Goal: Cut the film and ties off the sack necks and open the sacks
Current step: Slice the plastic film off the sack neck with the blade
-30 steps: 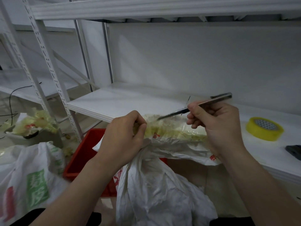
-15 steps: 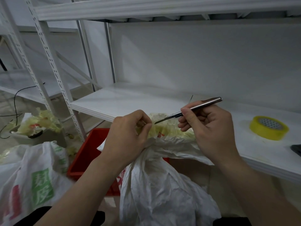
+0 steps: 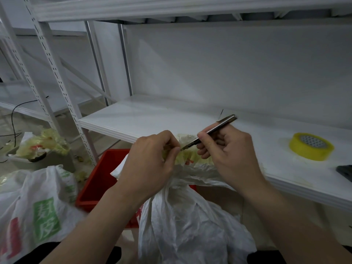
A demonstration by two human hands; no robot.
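The right hand [image 3: 228, 151] is gripping a slim metal knife [image 3: 211, 131] like a pen, with thumb and curled fingers closed round the handle. The handle is slanting up toward 2 o'clock and the blade is pointing down toward 8 o'clock. The left hand [image 3: 152, 157] is pinching the yellowish film [image 3: 185, 159] between its thumb and curled fingers, just at 9 o'clock of the blade tip. The tip is now sitting right by the left thumb on the film. A second ago a clear gap was showing between them, and half a second ago a smaller one. The right hand has been sliding toward 9 o'clock over those moments, and the knife is now standing a little steeper. The left hand is keeping its pinch in much the same spot.

The film is wrapping the bunched neck of a white sack [image 3: 190, 229], which is spreading down toward 6 o'clock at the middle of the view. A red crate [image 3: 99, 180] is showing behind the sack, at 8 o'clock of the hands. A white shelf [image 3: 152, 119] is running behind the hands at 12 o'clock. It is carrying a yellow tape roll [image 3: 311, 146] at 3 o'clock and a dark object [image 3: 345, 172] cut off by the edge of the view. A second sack [image 3: 38, 206] with green and red print is lying at 8 o'clock, and a heap of cut film [image 3: 45, 143] is lying at 9 o'clock, both placed as before.
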